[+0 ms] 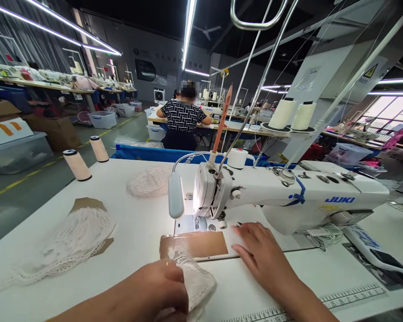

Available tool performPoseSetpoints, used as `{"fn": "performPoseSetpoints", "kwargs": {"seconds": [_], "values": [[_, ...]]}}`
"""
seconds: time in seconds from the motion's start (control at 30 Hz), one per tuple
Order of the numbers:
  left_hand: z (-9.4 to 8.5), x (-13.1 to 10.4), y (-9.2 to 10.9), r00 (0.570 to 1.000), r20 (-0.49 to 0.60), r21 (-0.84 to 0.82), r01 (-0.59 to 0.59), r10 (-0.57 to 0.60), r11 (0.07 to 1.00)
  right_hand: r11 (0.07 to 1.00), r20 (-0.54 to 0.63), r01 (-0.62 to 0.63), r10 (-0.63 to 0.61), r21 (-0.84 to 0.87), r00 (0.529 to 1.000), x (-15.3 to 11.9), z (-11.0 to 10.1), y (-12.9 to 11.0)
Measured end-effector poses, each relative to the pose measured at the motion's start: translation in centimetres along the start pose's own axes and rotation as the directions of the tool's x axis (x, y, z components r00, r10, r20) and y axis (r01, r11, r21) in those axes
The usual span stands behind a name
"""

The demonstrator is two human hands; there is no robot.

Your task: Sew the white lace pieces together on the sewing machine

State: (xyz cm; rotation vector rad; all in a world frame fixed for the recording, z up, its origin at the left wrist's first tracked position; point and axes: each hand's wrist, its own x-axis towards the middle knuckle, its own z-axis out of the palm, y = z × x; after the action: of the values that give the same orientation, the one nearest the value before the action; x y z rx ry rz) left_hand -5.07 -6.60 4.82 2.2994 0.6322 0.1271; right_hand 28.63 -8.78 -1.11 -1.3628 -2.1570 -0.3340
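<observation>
My left hand [157, 288] is closed, its fingers curled over a piece of white lace fabric [199, 281] at the front of the table. Part of that fabric is hidden behind the hand. The lace overlaps the near edge of a brown cardboard strip [208, 243], which lies just in front of the needle area of a white sewing machine [248, 190]. To the right of the strip, my right hand [263, 246] rests open on the machine bed, thumb and fingers apart. Nothing shows in it.
White lace [77, 237] lies over brown card at left; another lace bundle [149, 181] sits farther back. Two thread cones [77, 165] stand on the left edge. A lamp [176, 195] hangs beside the needle. A ruler [352, 295] runs along the front. A co-worker [183, 116] sits ahead.
</observation>
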Motion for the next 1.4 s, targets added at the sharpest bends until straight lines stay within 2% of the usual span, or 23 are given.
{"fn": "performPoseSetpoints", "kwargs": {"seconds": [0.03,0.1,0.13,0.2,0.27,0.37,0.43,0.47,0.57,0.63,0.67,0.73,0.8,0.87,0.97,1.07,1.17,1.27,1.33,1.4], "values": [[0.1,0.5,-0.2,0.997,-0.076,0.024,-0.001,0.003,1.0,0.996,0.018,0.031,-0.033,0.086,0.999,0.2,-0.1,-1.2],[0.5,2.0,-1.1,0.96,-0.279,0.108,0.034,-0.003,0.994,0.962,0.039,0.097,-0.111,0.256,0.993,0.4,0.1,-3.6],[0.6,3.0,-1.7,0.952,-0.303,0.146,0.093,-0.045,0.985,0.94,0.061,0.122,-0.149,0.32,0.987,0.4,0.4,-4.7],[0.7,4.5,-2.8,0.953,-0.25,0.203,0.225,-0.172,0.953,0.903,0.08,0.199,-0.247,0.38,0.966,0.3,1.5,-6.6],[0.1,4.9,-3.4,0.937,-0.226,0.235,0.317,-0.265,0.919,0.906,0.083,0.258,-0.301,0.336,0.95,0.0,2.9,-7.6],[-1.7,3.2,-4.0,0.88,-0.313,0.297,0.449,-0.358,0.843,0.923,0.131,0.243,-0.292,0.298,0.947,0.2,3.8,-7.6],[-2.8,1.3,-4.5,0.845,-0.332,0.358,0.525,-0.42,0.772,0.924,0.199,0.211,-0.283,0.32,0.938,0.9,3.4,-7.0],[-3.2,0.6,-4.6,0.841,-0.338,0.386,0.533,-0.422,0.753,0.925,0.235,0.188,-0.273,0.33,0.933,1.4,3.0,-6.7],[-3.5,0.2,-4.8,0.869,-0.409,0.409,0.447,-0.279,0.796,0.906,0.28,0.161,-0.284,0.392,0.917,2.8,1.9,-6.1],[-2.9,1.6,-4.5,0.881,-0.439,0.362,0.351,-0.173,0.864,0.885,0.281,0.163,-0.306,0.437,0.91,3.4,1.8,-6.1],[-2.4,2.6,-4.4,0.889,-0.429,0.325,0.318,-0.161,0.891,0.876,0.278,0.166,-0.315,0.452,0.908,3.6,1.8,-6.0],[-1.5,4.7,-4.0,0.928,-0.316,0.277,0.288,-0.196,0.917,0.87,0.272,0.167,-0.319,0.464,0.908,3.9,1.9,-5.8],[-0.8,6.2,-3.9,0.942,-0.259,0.239,0.277,-0.213,0.931,0.888,0.296,0.131,-0.281,0.442,0.913,4.3,1.9,-5.4],[-0.6,6.8,-4.1,0.941,-0.275,0.221,0.26,-0.196,0.94,0.914,0.356,0.065,-0.22,0.401,0.908,4.9,1.9,-5.1],[-0.9,6.3,-4.4,0.925,-0.321,0.113,0.25,-0.203,0.962,0.925,0.434,-0.054,-0.125,0.376,0.892,5.6,2.2,-5.2],[-0.7,5.9,-4.6,0.91,-0.34,-0.002,0.251,-0.237,0.968,0.908,0.431,-0.149,-0.038,0.392,0.901,5.6,3.3,-5.7],[0.1,6.0,-4.8,0.93,-0.329,0.066,0.196,-0.164,0.978,0.893,0.398,-0.152,-0.032,0.423,0.917,5.0,4.2,-5.9],[0.5,6.2,-4.9,0.946,-0.301,0.103,0.158,-0.12,0.982,0.882,0.377,-0.134,-0.053,0.453,0.925,4.4,4.0,-5.7],[0.2,6.2,-4.9,0.937,-0.327,0.082,0.158,-0.124,0.984,0.882,0.356,-0.133,-0.042,0.452,0.934,4.4,3.5,-5.5],[-0.2,6.0,-4.9,0.923,-0.338,-0.004,0.194,-0.184,0.981,0.883,0.326,-0.126,-0.032,0.452,0.945,4.5,3.2,-5.4]]}}
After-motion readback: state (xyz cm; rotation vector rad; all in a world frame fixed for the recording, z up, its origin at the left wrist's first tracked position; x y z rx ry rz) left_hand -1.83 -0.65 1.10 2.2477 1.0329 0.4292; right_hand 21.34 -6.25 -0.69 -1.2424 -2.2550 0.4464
